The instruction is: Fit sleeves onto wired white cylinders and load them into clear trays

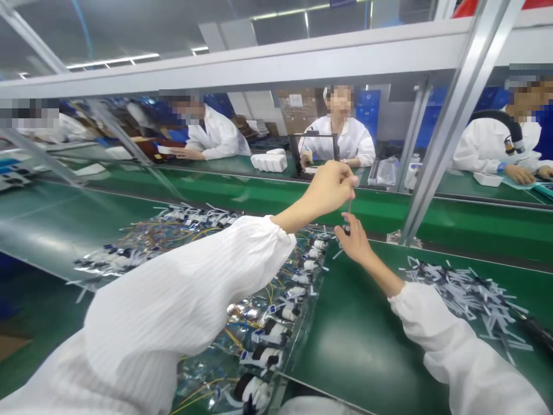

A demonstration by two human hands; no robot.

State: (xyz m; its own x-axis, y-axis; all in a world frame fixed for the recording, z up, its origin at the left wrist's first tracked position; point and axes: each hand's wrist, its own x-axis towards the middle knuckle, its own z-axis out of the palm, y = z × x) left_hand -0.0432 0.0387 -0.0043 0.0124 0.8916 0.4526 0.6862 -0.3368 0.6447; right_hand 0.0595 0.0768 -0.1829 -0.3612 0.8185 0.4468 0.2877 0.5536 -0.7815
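My left hand (329, 187) is raised over the far part of the bench with its fingers pinched together. A thin reddish wire (349, 205) runs down from those fingertips toward my right hand (355, 239). Between the right thumb and fingers sits a small dark part (346, 228), too small to name. Below and left of my hands lie rows of small white-and-black units (288, 312) with white strips and yellow wires, on clear plastic bags (254, 308).
A heap of white strips with black pieces (470, 294) lies on the green bench (354, 334) at right, beside a black tool handle (533, 331). A metal post (444, 127) rises beyond. Co-workers in white coats sit across, near a white tray stack (268, 161).
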